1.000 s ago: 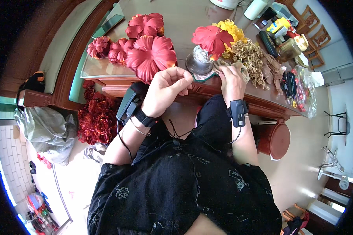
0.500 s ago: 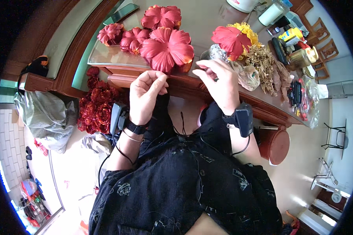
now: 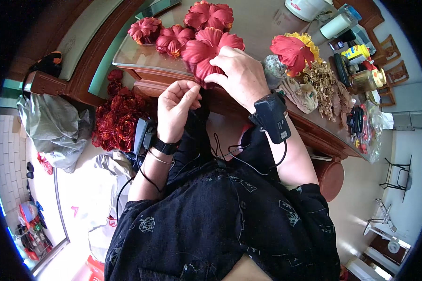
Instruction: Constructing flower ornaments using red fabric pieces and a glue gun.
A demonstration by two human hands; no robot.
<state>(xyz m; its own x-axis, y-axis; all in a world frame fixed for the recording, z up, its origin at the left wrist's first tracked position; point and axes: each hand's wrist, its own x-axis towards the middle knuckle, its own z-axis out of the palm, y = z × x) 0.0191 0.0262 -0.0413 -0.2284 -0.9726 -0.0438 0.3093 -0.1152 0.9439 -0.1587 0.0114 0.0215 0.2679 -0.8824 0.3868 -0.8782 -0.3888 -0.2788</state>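
Reddish-brown wood edges the glossy grey-brown surface, where a large red fabric flower with broad, creased petals sits at the near edge. Behind it and to its left are three more red fabric flowers. Well to its right, a red flower with a yellow ruffled one behind it stands beside a crumpled beige cloth and a bundle of dried golden-brown strands.

The right hand has just moved across from the cloth to the large flower, so the handling now seems to centre there. Its thumb and forefinger are spread apart over the flower's right side; whether they touch the petals, I cannot tell. The left hand is on the person's side of the flower, fingers curled toward the thumb; whether they pinch something thin is unclear.

The large flower's spread of petals points upward, toward the head. Its outline is nearly round, without a distinct long axis, and its petals fan out from the middle; any stem is hidden.
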